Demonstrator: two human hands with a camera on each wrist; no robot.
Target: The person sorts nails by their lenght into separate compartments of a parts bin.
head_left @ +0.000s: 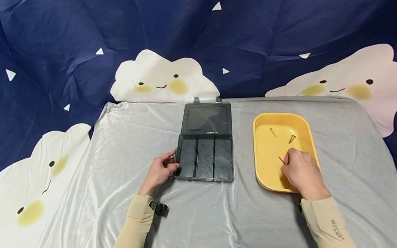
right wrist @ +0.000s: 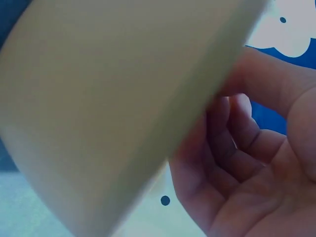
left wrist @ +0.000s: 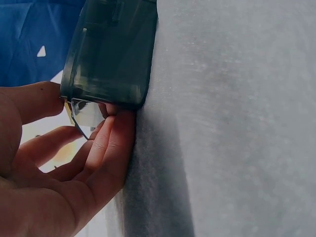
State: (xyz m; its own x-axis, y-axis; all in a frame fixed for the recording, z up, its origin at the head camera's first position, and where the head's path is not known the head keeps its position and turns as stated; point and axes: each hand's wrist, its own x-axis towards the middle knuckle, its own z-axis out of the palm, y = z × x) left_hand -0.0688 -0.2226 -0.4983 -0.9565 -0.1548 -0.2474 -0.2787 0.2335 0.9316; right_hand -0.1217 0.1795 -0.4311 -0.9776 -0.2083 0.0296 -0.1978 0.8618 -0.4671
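A dark translucent compartment case (head_left: 185, 155) lies on the cloth with its lid (head_left: 208, 119) folded back. Several long thin screws (head_left: 203, 166) lie in its middle compartment. My left hand (head_left: 160, 171) grips the case's left side, thumb at the top rim and fingers lower down, as the left wrist view shows. Inside the yellow tray (head_left: 259, 177), my right hand (head_left: 304, 172) pinches a thin screw (head_left: 281, 160), its end sticking out past the fingertips. More screws (head_left: 273, 132) lie toward the tray's far side. In the right wrist view the tray wall hides the right fingertips.
A grey velvety cloth (head_left: 201, 223) covers the table under the case and tray. Behind it hangs a dark blue curtain (head_left: 181, 18) with white clouds and triangles. A strip of cloth separates the case from the tray.
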